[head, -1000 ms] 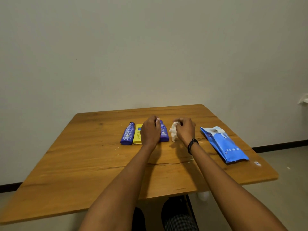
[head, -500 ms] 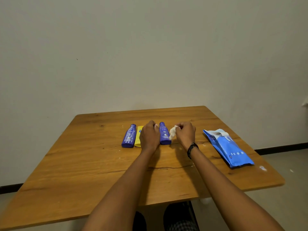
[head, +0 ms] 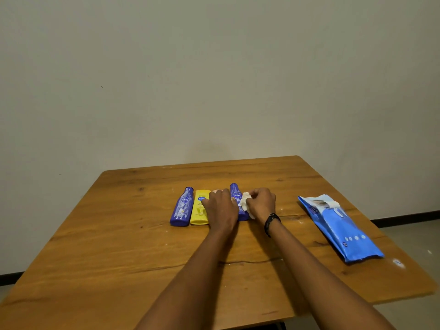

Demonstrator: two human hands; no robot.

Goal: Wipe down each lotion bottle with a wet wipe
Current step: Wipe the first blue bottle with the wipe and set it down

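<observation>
Several lotion bottles lie flat in a row on the wooden table (head: 123,246). From the left they are a blue bottle (head: 182,207), a yellow bottle (head: 200,208), a pale bottle (head: 216,191) and another blue bottle (head: 235,192). My left hand (head: 221,210) lies palm down over the pale bottle and hides most of it, with the thumb against the right blue bottle. My right hand (head: 262,202) grips a crumpled white wet wipe (head: 245,204), pressed to the right side of that blue bottle.
A blue pack of wet wipes (head: 340,229) lies on the right of the table with its flap open and a wipe sticking out. A plain wall stands just behind the table's far edge. A black band circles my right wrist (head: 270,221).
My right hand has brought the wipe left onto the right blue bottle's side. My left hand has stayed over the bottles. The view has tilted a little.
</observation>
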